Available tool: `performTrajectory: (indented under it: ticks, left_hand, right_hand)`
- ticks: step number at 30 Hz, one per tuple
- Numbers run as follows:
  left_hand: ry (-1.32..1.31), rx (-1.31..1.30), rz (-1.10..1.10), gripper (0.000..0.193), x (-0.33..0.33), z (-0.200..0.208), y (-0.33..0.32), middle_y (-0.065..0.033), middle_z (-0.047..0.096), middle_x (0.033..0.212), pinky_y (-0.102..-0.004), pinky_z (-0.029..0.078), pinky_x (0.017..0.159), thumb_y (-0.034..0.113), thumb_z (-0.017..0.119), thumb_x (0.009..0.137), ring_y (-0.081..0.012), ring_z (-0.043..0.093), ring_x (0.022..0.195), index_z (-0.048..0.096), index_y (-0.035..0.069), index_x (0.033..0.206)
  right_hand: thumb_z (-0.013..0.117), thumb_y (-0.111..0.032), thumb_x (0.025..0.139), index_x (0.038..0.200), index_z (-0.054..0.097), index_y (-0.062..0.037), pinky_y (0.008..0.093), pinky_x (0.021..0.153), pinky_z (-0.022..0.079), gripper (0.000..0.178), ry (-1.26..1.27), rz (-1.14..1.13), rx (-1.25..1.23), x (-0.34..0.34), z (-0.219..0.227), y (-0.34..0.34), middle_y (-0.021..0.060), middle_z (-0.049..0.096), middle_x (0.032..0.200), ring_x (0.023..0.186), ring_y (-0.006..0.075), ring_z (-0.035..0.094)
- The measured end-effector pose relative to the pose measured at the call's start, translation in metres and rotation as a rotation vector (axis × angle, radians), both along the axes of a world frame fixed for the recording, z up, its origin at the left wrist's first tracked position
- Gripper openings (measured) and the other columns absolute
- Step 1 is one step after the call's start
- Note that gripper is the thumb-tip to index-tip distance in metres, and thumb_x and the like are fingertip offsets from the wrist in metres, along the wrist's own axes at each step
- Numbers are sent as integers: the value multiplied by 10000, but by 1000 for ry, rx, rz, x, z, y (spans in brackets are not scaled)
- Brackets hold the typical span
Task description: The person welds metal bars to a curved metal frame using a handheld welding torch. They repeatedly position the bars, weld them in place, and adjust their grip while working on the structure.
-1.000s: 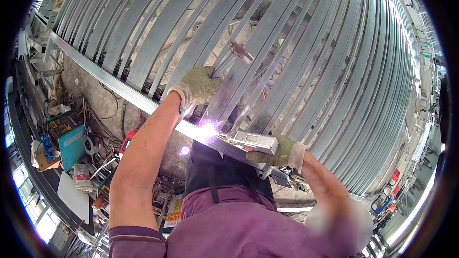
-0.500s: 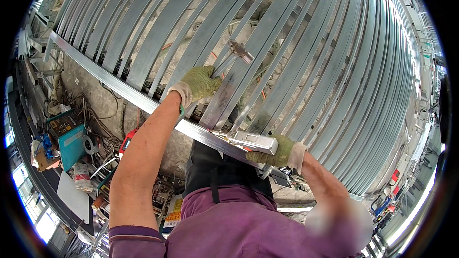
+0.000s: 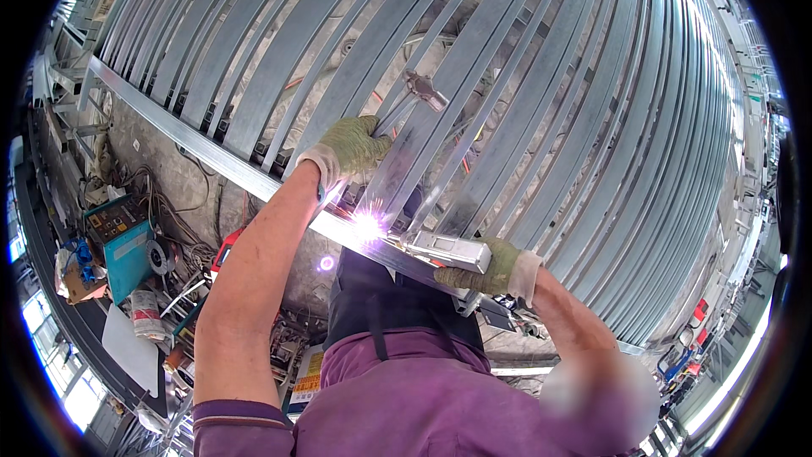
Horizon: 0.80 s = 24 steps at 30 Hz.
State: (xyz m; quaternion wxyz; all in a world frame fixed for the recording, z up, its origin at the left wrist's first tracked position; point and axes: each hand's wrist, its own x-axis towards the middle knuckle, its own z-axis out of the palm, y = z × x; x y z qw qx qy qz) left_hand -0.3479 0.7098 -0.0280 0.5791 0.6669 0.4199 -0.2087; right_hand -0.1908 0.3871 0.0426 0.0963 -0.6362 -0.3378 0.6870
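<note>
My left hand, in a green work glove with a pale cuff, is closed around the handle of a hammer; its steel head points away over the metal slats. In a matching glove, my right hand is closed on a silver, box-shaped welding gun. The gun's nozzle points left along the near rail. A bright white-violet welding arc glows there with sparks, where a slat meets the rail. The glare hides the joint itself.
Long galvanized slats extend away from the rail, with gaps over the floor. At lower left are a teal machine with a control panel, tangled cables, a disc and a white sheet. Red tools lie at far right.
The welding arc has lit at the nozzle, throwing sparks and a violet glow on the rail and slats. Both hands, the hammer and the gun have stayed nearly still.
</note>
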Motion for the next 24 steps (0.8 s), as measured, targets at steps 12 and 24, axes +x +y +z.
performTrajectory:
  ticks: [12, 24]
  left_hand:
    - [-35, 7, 4, 299, -3, -5, -1, -97, 755, 934, -378, 588, 776, 272, 765, 1053, -188, 710, 799, 758, -7, 1160]
    - [-1, 63, -70, 297, -1, 4, 2, -96, 779, 915, -381, 595, 791, 302, 741, 1064, -197, 761, 844, 758, 10, 1121]
  right_hand:
    - [860, -682, 942, 1533, 694, -105, 364, 1037, 604, 842, 45, 10, -74, 5, 16, 8, 132, 818, 1330, 1217, 219, 763]
    - [917, -491, 960, 1463, 751, -119, 344, 1001, 595, 648, 61, -73, -40, 4, 23, 7, 80, 837, 1283, 1153, 168, 761]
